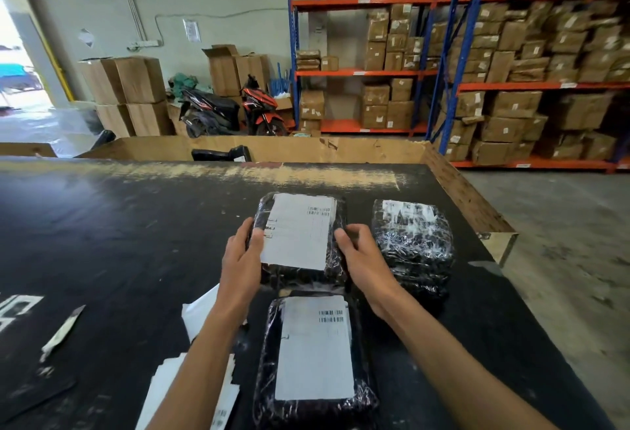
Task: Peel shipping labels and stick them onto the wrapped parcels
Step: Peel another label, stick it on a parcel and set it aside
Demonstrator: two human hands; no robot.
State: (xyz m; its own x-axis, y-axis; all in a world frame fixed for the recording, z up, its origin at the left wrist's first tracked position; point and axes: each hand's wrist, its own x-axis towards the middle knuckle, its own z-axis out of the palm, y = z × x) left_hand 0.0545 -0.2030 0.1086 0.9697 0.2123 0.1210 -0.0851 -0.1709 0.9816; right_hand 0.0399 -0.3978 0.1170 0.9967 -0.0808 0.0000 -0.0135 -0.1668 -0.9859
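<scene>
Both hands on a labelled parcel at frame centre

The left hand (243, 261) and right hand (363, 264) grip opposite sides of the middle parcel (300, 238) on the black counter (119, 242); another labelled parcel (315, 358) lies below it, a third (412, 242) to its right.

Black wrapped parcels (300, 273); white labels (296, 232) with black barcodes; black table (119, 225); orange-blue shelving (361, 71).
</scene>
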